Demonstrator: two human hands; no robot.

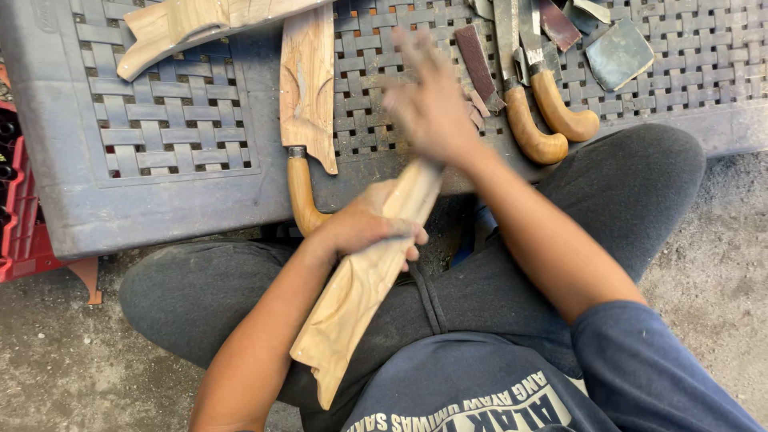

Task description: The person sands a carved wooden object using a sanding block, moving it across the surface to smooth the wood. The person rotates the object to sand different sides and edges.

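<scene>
Your left hand (pixel 364 228) is in the middle of the frame. Its grip is shut tight around a long carved wood piece (pixel 360 296). The wood piece slants from your lap in the lower middle up toward the edge of the table (pixel 176 200).

Your right hand (pixel 428 104) is just above the top end of the wood piece, in the upper middle of the frame. It is blurry. The fingers are spread out flat, and the grip looks open. You cannot tell if it holds something small under the palm or if it touches the wood.

The table is grey plastic with a woven pattern and fills the top of the frame. On it, left of your right hand, lies a flat wooden sheath (pixel 308 80) with a knife handle (pixel 302 196) sticking out below it. A pale wood piece (pixel 184 28) lies in the upper left. Right of your hand lie two knives with curved wooden handles (pixel 552 120). A strip of sandpaper (pixel 478 64) lies beside them. A grey flat stone (pixel 618 52) sits in the upper right. A red crate (pixel 20 216) shows at the left edge.
</scene>
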